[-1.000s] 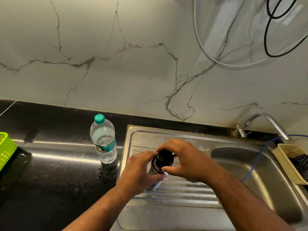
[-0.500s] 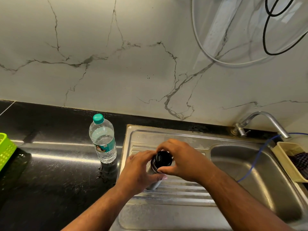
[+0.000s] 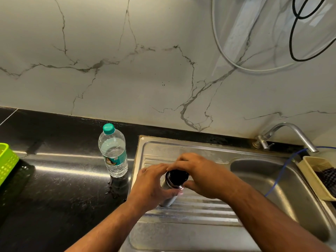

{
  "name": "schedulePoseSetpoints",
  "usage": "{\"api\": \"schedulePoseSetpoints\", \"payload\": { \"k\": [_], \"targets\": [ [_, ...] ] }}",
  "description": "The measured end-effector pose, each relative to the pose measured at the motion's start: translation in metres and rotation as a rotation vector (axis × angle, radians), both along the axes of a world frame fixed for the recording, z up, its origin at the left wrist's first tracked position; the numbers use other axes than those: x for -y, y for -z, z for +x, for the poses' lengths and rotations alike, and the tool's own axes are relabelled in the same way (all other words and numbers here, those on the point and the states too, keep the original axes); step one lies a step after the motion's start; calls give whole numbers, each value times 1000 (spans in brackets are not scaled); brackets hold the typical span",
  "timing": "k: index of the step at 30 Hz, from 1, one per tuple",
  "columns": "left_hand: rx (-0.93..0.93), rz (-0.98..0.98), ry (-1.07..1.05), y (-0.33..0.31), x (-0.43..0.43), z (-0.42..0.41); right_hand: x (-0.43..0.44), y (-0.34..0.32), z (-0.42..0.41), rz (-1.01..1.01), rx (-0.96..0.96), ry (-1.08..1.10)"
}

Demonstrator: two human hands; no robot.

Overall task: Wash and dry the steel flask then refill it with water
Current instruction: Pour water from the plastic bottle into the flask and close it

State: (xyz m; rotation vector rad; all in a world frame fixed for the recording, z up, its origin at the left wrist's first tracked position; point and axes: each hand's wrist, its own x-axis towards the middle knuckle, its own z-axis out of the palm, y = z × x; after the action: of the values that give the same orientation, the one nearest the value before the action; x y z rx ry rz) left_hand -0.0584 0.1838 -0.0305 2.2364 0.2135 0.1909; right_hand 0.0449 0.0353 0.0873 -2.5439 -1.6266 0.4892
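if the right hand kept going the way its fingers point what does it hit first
Probably the left hand, gripping the flask right beside it. The right hand pinches the black cap, fingers pointing left; depth unclear.

We count 2 hands, 1 left hand (image 3: 152, 184) and 1 right hand (image 3: 205, 177), 1 steel flask (image 3: 176, 178), 1 plastic water bottle (image 3: 113, 151), 1 green basket (image 3: 7, 160), 1 beige tub (image 3: 312, 175), 1 tap (image 3: 291, 131), 1 sink (image 3: 181, 144), 1 dark surface (image 3: 54, 179).

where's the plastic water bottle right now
In the head view, the plastic water bottle stands upright on the black counter, just left of the steel sink and of the left hand holding the flask.
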Motion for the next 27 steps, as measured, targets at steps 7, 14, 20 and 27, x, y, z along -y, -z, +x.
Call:
{"api": "schedulePoseSetpoints", "payload": {
  "k": [7,14,20,27],
  "targets": [
    [28,53,-33,-3,2,-1,-10,-6,-5,-58,19,60],
    [27,42,-20,-10,3,-1,-22,-9,-11,-160,119,66],
    [45,32,-51,-14,2,0,-30,-2,-18,-170,214,124],
    [55,10,-53,-18,5,-2,-7,-5,-5,-153,156,-144]
  ]
}}
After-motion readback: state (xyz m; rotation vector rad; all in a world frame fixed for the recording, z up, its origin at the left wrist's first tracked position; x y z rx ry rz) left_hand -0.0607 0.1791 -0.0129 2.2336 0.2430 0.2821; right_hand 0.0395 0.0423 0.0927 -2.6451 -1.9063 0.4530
